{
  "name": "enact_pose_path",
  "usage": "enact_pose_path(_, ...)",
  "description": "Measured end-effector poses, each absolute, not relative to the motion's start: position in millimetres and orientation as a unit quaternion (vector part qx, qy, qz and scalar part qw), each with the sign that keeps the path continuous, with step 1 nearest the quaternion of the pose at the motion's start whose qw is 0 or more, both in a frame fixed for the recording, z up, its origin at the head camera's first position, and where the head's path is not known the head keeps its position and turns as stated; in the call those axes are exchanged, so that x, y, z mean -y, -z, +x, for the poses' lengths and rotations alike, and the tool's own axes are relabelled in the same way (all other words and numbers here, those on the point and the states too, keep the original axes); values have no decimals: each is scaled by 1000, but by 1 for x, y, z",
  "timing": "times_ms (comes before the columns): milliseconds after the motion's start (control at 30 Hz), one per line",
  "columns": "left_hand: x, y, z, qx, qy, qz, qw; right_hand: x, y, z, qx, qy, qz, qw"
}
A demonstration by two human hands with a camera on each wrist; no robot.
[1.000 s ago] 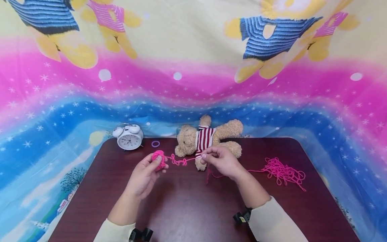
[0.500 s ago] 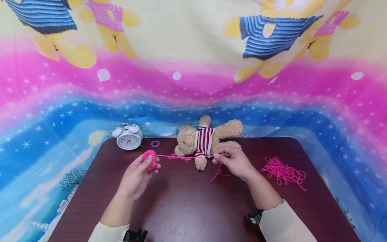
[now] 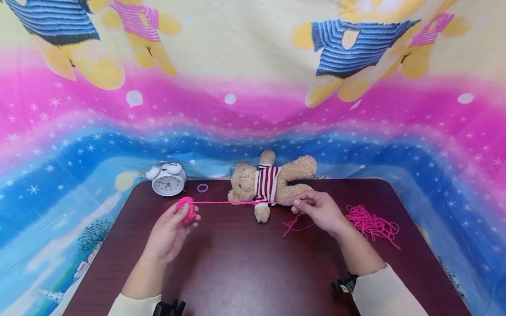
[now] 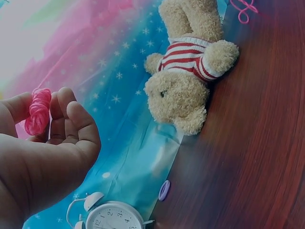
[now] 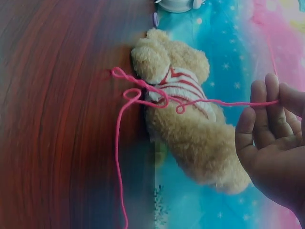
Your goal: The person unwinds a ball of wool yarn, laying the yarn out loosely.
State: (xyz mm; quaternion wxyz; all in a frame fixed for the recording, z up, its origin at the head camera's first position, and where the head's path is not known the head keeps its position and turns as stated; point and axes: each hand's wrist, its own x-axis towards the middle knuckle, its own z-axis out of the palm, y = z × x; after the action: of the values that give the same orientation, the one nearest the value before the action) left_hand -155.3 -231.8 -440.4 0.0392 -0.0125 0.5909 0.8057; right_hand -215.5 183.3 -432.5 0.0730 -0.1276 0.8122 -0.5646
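Note:
A small wound ball of pink yarn point(image 3: 186, 209) is pinched between the thumb and fingers of my left hand point(image 3: 169, 232). From it a taut pink strand point(image 3: 213, 202) runs across to my right hand point(image 3: 321, 214), whose thumb and fingertips pinch it. Below the right hand the strand hangs in loose, tangled loops point(image 5: 138, 90), trailing off toward a loose heap of pink yarn point(image 3: 373, 223) on the right of the table. In the left wrist view the wound ball point(image 4: 39, 112) shows thick, even wraps. Both hands are held above the table.
Behind the strand a teddy bear point(image 3: 266, 184) in a red-and-white striped shirt lies on its side. A white twin-bell alarm clock point(image 3: 168, 182) and a purple ring point(image 3: 202, 188) are at the back left of the dark wooden table point(image 3: 237, 272). A printed cloth point(image 3: 237, 118) surrounds the table's back and sides.
My hands have moved apart, the left going left with the ball, the right going right. The strand between them, crinkled and slack before, is now straight and longer.

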Motion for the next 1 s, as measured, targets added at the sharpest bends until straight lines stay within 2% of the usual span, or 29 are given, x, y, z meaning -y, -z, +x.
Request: enact_pose_path(1000,267,445,-148,-549,-836,5,19,-258,437,-200,-847,523,-63,65)
